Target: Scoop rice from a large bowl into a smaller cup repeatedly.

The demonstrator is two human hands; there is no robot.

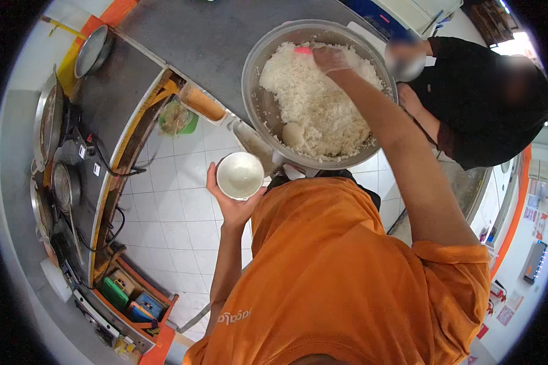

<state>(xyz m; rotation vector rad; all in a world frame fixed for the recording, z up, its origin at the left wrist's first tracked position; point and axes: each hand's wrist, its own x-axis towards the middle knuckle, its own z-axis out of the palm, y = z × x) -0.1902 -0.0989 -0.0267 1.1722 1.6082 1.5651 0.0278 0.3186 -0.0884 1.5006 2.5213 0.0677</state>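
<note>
My left hand [235,207] grips a white bowl [240,176] from below and around its side, left of a large metal basin. The bowl's pale inside shows, with no food visible in it. My right hand [331,58], in a clear plastic glove, reaches into the far part of the basin [251,86]. A pink object [302,50] shows at its fingertips; it seems held, its lower part hidden by rice. White cooked rice [319,102] fills much of the basin, with a rounded pale lump [293,134] near its lower left edge.
The basin rests at the edge of a grey counter [196,36]. A person in black [475,100] stands close on the right. To the left are an empty-looking metal bowl [93,51], a wok [50,118] and a pan [66,187]. A green container [189,124] sits below the counter.
</note>
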